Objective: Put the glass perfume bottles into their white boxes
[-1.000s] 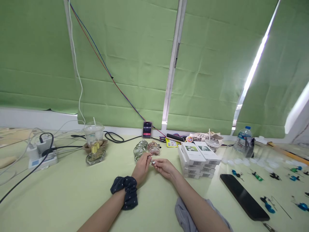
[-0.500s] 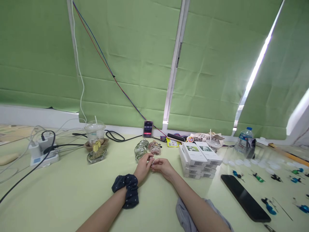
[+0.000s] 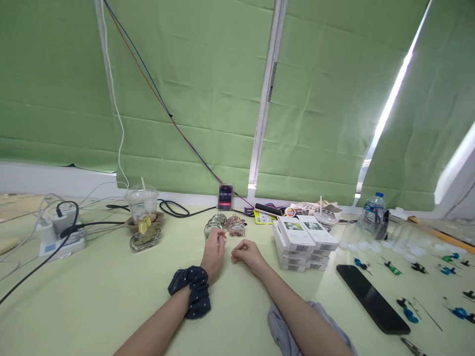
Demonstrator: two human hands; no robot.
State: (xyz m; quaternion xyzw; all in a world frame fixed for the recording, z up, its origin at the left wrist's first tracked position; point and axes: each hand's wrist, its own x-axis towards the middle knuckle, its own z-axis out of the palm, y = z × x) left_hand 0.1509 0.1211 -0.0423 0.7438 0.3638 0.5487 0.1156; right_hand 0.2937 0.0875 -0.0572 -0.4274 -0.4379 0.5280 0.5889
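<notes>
My left hand [image 3: 214, 251], with a dark dotted scrunchie [image 3: 195, 291] on its wrist, is at the near side of some clear greenish glass-like pieces [image 3: 215, 222]. Its fingers are bent together, and whatever they hold is too small to make out. To its right, a short gap away, my right hand [image 3: 248, 254] has thumb and fingertips pinched; anything between them is hidden. Pinkish clear pieces [image 3: 235, 226] lie just beyond both hands. A small blurred screen [image 3: 225, 197] stands behind these pieces.
White boxes [image 3: 299, 237] are stacked right of my hands. Farther right lie a black phone [image 3: 371, 296], small blue and green parts [image 3: 392, 267] and a bottle [image 3: 373, 212]. On the left are a plastic cup [image 3: 142, 202] and a power strip [image 3: 61, 242] with cables.
My hands have come apart; they met at the fingertips before. The left has shifted a little left and up to the greenish pieces. The view has shifted slightly.
</notes>
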